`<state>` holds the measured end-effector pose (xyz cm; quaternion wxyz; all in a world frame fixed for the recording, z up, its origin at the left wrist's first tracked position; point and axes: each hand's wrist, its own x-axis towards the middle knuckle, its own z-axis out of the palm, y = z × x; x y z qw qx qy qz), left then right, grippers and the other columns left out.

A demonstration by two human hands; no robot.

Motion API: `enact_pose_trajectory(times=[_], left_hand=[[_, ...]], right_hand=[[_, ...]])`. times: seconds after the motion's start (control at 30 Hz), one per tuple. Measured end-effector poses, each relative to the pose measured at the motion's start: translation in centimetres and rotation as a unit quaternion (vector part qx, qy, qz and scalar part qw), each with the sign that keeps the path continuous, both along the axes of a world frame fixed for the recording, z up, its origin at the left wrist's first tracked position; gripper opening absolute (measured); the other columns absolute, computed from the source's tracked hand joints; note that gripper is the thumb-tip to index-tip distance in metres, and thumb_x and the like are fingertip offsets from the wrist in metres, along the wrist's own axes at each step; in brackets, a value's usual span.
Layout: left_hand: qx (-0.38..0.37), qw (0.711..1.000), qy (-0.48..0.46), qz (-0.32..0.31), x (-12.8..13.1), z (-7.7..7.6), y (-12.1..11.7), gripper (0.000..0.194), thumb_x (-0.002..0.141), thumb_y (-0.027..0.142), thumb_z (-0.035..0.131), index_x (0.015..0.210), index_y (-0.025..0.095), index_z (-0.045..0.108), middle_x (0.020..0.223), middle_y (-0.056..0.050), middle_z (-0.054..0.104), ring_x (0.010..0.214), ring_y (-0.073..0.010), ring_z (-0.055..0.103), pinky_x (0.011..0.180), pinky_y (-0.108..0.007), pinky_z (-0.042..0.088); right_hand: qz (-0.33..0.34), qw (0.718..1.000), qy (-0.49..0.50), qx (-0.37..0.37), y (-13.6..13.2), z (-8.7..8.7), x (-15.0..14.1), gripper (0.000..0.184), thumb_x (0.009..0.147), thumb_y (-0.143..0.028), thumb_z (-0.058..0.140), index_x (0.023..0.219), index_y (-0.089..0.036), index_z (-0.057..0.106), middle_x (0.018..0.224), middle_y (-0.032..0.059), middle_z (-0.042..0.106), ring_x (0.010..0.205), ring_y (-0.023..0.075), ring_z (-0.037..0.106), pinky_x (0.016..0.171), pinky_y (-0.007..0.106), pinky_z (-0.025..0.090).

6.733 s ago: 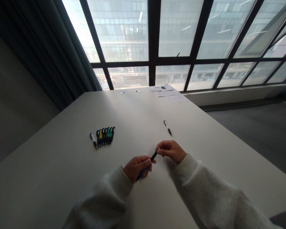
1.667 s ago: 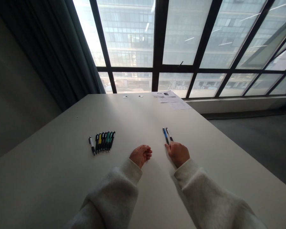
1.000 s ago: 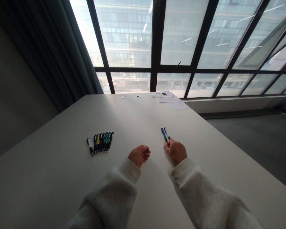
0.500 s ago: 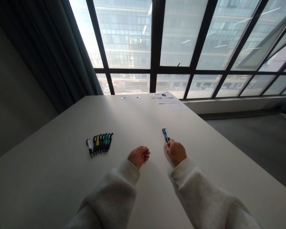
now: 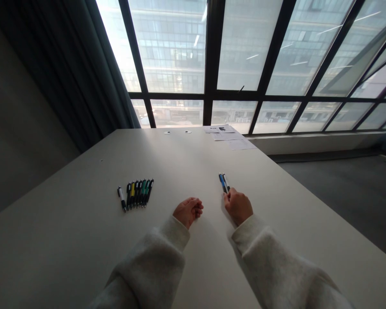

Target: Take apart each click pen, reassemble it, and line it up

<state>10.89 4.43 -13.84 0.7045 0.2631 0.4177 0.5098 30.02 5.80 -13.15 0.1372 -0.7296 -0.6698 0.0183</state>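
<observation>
My right hand (image 5: 239, 207) is closed over the lower ends of two pens on the table, a blue pen (image 5: 222, 182) and a white pen (image 5: 226, 181). Their upper ends stick out beyond my fingers, side by side with a narrow gap; the lower ends are hidden. My left hand (image 5: 188, 212) rests on the table with curled fingers, and nothing shows in it. To its left lies a row of several dark pens (image 5: 140, 193), some with green or yellow barrels. A white-barrelled pen (image 5: 121, 198) lies at the left end of that row, slightly tilted away from the others.
The white table (image 5: 167, 163) reaches back towards large windows (image 5: 173, 47). Printed sheets of paper (image 5: 230, 136) lie at its far right corner, and two small round covers are set in the far edge. A dark curtain (image 5: 83, 64) hangs at the left.
The upper ends of the blue and white pens have spread slightly apart under my right hand. My left hand and the row of pens stay in place.
</observation>
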Motion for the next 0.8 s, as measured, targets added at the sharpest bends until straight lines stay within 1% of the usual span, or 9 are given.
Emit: enact_pose_trajectory(times=[0.13, 0.43, 0.8], left_hand=[[-0.004, 1.0, 0.001, 0.001, 0.02, 0.05, -0.06, 0.018, 0.072, 0.019, 0.071, 0.061, 0.012, 0.059, 0.054, -0.003, 0.063, 0.043, -0.0081, 0.054, 0.043, -0.017, 0.039], [-0.004, 1.0, 0.002, 0.004, 0.05, -0.01, -0.08, 0.015, 0.072, 0.018, 0.07, 0.062, 0.012, 0.059, 0.054, -0.003, 0.063, 0.043, -0.0081, 0.054, 0.043, -0.017, 0.039], [-0.004, 1.0, 0.004, 0.002, 0.08, 0.01, -0.09, 0.016, 0.067, 0.019, 0.071, 0.062, 0.012, 0.058, 0.054, -0.003, 0.063, 0.043, -0.0079, 0.053, 0.043, -0.017, 0.038]], right_hand=[[0.002, 1.0, 0.01, 0.002, 0.06, -0.11, 0.06, 0.024, 0.094, -0.036, 0.048, 0.091, -0.017, 0.06, 0.084, 0.0107, 0.072, 0.078, 0.0224, 0.069, 0.066, 0.028, 0.04], [-0.006, 1.0, 0.0, 0.008, 0.21, -0.36, 0.33, 0.023, 0.092, -0.033, 0.048, 0.091, -0.016, 0.063, 0.084, 0.0116, 0.073, 0.079, 0.0239, 0.069, 0.066, 0.029, 0.041], [-0.019, 1.0, 0.009, 0.006, 0.28, -0.41, 0.27, 0.023, 0.092, -0.033, 0.048, 0.091, -0.016, 0.063, 0.084, 0.0129, 0.073, 0.078, 0.0243, 0.069, 0.067, 0.029, 0.042]])
